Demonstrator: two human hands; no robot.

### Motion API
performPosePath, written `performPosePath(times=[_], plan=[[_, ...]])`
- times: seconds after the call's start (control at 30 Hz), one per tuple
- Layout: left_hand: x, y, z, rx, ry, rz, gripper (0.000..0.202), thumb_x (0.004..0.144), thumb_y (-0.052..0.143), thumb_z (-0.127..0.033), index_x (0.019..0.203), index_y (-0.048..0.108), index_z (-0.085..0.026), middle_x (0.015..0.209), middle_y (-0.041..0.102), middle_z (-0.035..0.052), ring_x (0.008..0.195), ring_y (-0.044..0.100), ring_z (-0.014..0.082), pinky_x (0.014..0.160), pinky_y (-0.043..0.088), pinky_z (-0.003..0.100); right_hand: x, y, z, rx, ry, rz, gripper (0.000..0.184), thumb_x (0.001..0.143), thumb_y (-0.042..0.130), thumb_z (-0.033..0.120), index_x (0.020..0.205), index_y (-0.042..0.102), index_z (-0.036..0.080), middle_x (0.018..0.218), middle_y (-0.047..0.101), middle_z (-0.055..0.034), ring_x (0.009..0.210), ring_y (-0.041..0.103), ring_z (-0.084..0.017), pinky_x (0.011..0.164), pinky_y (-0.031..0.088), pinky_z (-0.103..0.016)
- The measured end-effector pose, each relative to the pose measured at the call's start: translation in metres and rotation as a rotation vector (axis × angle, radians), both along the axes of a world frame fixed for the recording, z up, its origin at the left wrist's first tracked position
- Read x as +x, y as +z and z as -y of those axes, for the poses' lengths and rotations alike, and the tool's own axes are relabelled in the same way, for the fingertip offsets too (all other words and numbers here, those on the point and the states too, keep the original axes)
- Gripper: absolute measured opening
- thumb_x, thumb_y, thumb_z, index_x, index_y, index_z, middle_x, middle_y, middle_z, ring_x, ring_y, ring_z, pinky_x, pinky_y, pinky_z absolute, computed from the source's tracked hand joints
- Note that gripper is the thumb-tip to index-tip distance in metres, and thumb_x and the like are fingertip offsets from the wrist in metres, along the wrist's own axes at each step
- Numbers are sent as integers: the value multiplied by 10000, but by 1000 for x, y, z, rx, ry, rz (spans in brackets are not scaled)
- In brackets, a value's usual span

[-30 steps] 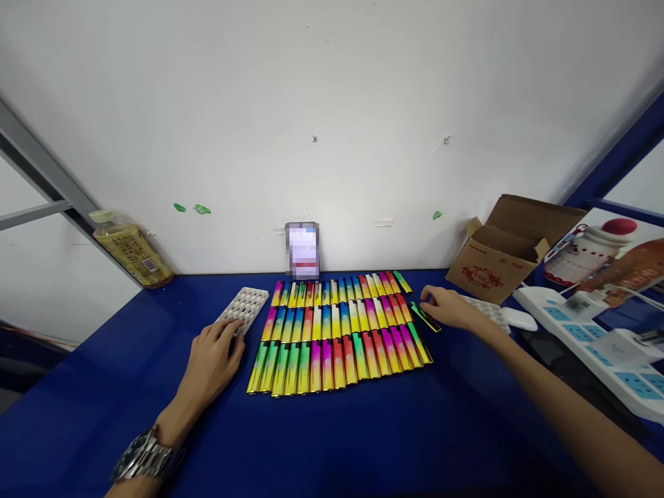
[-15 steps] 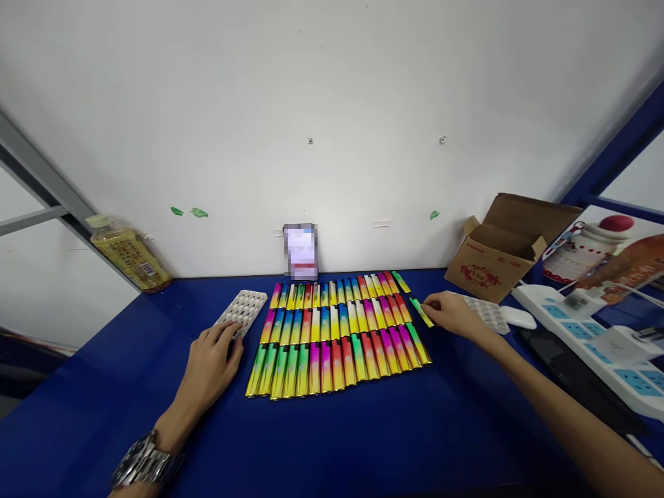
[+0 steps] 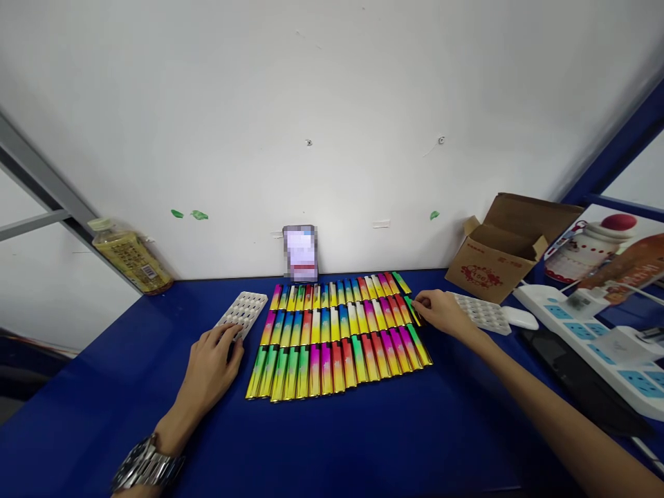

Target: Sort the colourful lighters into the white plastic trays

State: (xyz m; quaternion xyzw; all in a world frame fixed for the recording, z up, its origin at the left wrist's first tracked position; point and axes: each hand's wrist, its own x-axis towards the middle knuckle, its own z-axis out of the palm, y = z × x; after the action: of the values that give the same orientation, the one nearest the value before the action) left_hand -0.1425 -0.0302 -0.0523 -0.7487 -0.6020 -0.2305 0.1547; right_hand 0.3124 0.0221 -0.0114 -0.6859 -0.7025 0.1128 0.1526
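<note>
Three rows of shiny, colour-faded lighters (image 3: 339, 321) lie side by side on the blue table. At the right end of the middle row, my right hand (image 3: 438, 312) pinches a green-and-yellow lighter (image 3: 413, 311), which sits against the red one beside it. My fingers cover part of this lighter. My left hand (image 3: 210, 363) rests on the table left of the rows, fingers loosely spread. Its fingertips touch the near end of a white tray with holes (image 3: 246, 310). Another white tray of that sort (image 3: 482, 312) lies behind my right hand.
A phone (image 3: 301, 254) leans against the wall behind the rows. An open cardboard box (image 3: 482, 266) stands back right, near a white power strip (image 3: 596, 339) and a black flat object (image 3: 575, 373). On the left, a yellow drink bottle (image 3: 132, 257) leans over.
My right hand has moved left with the green-and-yellow lighter, closing the gap between it and the middle row. My left hand has stayed in place.
</note>
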Motion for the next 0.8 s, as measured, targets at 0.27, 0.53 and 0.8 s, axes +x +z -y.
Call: performPosePath(times=[0.27, 0.53, 0.8], plan=[[1, 0, 0, 10, 4, -7, 312, 888, 381, -328, 1031, 604, -163, 1093, 642, 141, 995, 596, 296, 802, 486, 419, -15, -6, -12, 118, -27, -38, 366, 929, 298, 278, 927, 653, 189, 918, 708, -91, 844, 640, -234, 688, 382, -271], [0, -1, 0, 17, 8, -13, 309, 888, 382, -324, 1032, 604, -164, 1091, 645, 138, 985, 601, 292, 789, 487, 409, -19, -14, -13, 164, -27, -78, 385, 933, 280, 280, 941, 651, 178, 953, 702, -95, 890, 628, -249, 769, 398, -290], [2, 2, 0, 5, 12, -3, 313, 884, 378, -324, 1028, 609, -169, 1081, 649, 139, 980, 600, 296, 784, 487, 415, -17, -23, -23, 201, 101, -140, 398, 938, 297, 286, 1113, 638, 178, 1196, 645, -94, 1155, 549, -250, 981, 374, -336]])
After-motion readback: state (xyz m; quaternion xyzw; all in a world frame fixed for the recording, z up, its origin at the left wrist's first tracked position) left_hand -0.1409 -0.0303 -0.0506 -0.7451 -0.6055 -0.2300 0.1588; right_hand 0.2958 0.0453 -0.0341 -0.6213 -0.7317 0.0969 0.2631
